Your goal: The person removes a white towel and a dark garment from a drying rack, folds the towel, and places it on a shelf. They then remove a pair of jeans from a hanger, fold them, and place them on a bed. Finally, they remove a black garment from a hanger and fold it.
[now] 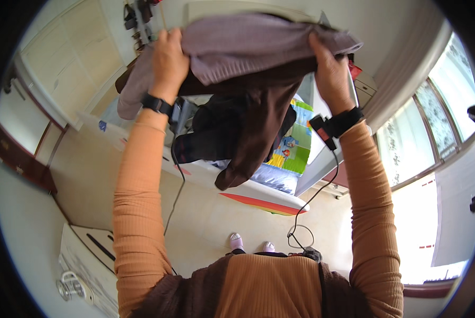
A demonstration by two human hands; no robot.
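Up in front of me, both hands hold a garment with a mauve-grey side and a dark brown side (257, 43); it may be one piece or two. My left hand (169, 63) grips it at the left, fingers folded over the cloth. At the right, my right hand (329, 69) pinches it near a mauve edge, thumb on top. A brown sleeve or leg (249, 143) hangs down between my arms. Behind and below it, dark clothes (209, 135) lie heaped on a small bed with a white frame (269, 194). Black bands with cabled devices circle both wrists.
A colourful printed cloth (297, 147) and a pale blue bedding piece (275, 179) lie on the bed. Black cables hang from both wrists. A cabinet (90, 254) with a glass mug (71, 285) stands lower left. Windows (412, 131) and a curtain (408, 55) are on the right.
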